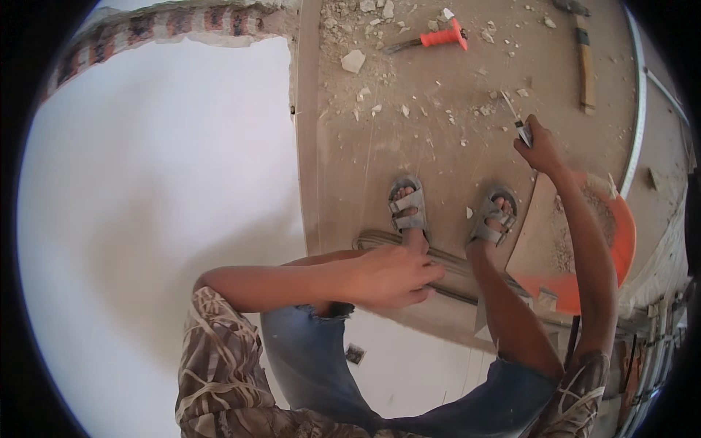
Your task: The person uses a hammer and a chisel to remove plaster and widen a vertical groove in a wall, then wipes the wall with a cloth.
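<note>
Slim tool [518, 122] clasped in right hand [543, 148], blade [509, 104] ahead of fingers [520, 146]; likely light, stiff; handle [523, 134] preferred. Left hand [394, 277] half-open, seemingly empty.

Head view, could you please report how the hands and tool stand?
Right hand grips slim-bladed tool. Left hand looks empty, loosely curled. Rubble chips near the blade.

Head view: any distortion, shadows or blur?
In the head view, the pale strip bows near the picture's edge; head view, soft shadows grey the white wall; head view, the slim tool in the right hand is too small to judge for blur.
</note>
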Tool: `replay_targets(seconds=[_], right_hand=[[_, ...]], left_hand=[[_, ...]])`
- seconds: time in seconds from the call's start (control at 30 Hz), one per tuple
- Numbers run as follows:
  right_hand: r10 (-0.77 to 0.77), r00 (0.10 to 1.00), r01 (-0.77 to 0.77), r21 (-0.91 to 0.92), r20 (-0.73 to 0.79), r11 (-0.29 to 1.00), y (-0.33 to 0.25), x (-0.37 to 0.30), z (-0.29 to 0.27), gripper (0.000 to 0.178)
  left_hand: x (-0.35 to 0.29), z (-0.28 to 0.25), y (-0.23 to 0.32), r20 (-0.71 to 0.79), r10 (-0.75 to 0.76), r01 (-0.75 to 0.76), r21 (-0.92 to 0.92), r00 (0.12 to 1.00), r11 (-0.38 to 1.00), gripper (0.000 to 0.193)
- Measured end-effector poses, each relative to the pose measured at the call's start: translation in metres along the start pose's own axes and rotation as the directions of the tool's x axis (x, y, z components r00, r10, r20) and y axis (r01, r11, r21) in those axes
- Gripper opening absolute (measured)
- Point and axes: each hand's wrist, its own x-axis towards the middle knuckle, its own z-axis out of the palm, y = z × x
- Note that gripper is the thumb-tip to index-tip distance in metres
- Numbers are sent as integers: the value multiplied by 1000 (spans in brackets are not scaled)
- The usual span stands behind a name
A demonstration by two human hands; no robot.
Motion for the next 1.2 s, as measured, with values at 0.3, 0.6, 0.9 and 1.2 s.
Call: replay_targets(seconds=[0.3,0.6,0.9,1.2], right_hand=[[-320,944,327,-393,86,860,-2,61,-10,60],[-368,900,435,-557,235,707,-25,127,-45,52],[-353,905,426,-481,238,766,-5,145,-50,53],[-328,944,267,-483,-44,834,4,183,-71,59]], left_hand=[[31,-80,-56,33,-27,19,215,999,976,32],[73,-167,-79,-167,21,56,439,986,897,37],[66,-143,-64,-80,26,9,409,996,912,38],[96,-141,-125,-447,55,129,370,893,920,34]])
